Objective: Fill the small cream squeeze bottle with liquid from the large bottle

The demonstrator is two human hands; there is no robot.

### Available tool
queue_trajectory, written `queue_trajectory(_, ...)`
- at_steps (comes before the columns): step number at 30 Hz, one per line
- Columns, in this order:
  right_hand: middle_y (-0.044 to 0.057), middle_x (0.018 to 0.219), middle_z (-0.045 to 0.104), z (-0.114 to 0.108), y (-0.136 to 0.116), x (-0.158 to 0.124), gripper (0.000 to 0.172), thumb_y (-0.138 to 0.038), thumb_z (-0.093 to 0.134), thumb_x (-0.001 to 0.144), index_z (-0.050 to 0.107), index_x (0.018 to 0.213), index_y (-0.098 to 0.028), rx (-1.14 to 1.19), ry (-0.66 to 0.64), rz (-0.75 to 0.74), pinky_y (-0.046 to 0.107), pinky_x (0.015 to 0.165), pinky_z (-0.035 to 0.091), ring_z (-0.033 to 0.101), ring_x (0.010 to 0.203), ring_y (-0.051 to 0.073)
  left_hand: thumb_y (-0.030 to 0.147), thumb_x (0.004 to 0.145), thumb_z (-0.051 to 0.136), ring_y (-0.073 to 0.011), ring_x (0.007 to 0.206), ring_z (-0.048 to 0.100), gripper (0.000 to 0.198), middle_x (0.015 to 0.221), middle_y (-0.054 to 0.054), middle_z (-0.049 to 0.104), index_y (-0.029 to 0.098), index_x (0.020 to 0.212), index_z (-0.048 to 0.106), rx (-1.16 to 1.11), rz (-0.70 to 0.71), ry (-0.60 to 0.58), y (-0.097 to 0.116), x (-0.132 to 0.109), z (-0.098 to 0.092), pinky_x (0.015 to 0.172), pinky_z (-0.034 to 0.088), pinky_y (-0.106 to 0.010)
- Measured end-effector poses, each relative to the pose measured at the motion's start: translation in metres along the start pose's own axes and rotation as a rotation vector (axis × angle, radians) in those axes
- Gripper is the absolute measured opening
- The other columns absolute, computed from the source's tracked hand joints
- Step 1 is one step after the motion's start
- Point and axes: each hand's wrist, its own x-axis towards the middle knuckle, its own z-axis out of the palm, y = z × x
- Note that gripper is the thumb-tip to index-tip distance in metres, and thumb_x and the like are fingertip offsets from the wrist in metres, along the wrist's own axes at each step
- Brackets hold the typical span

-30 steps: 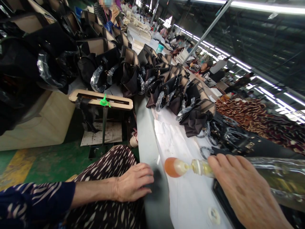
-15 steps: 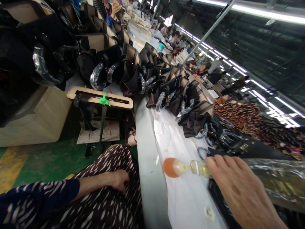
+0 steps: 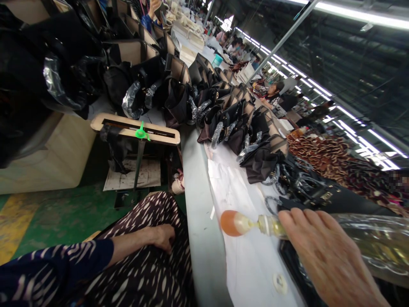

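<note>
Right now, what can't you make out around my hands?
In the head view:
Palm of the right hand, on the clear bottle: hidden by its back.
The bottle's far end: cut off by the right edge.
Anything inside the left hand: hidden by its curl.

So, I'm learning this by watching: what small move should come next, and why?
I'd probably bring the left hand up from the lap to steady the orange tip. The right hand is around the bottle near its neck, the tip points toward the bench's grey edge, and no hand is on the tip; the left hand rests on the lap, apparently empty.
</note>
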Motion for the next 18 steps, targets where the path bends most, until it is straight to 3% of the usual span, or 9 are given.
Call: queue_trajectory(18, 0.010, 0.076, 0.055, -0.0032, -0.0020, 0.0036, 0.025, -0.005, 0.053, 0.063, 0.065, 0.083, -0.013, -0.032, 0.022, -0.034, 0.042, 0.071, 0.044, 0.049, 0.074, 0.027, 0.036, 0.066, 0.073, -0.0199, 0.076, 0.064, 0.025, 0.080, -0.003, 0.071, 0.019, 0.084, 0.075, 0.019, -0.016, -0.042, 0.0009, 0.0011, -0.0030, 0.063, 0.049, -0.024)
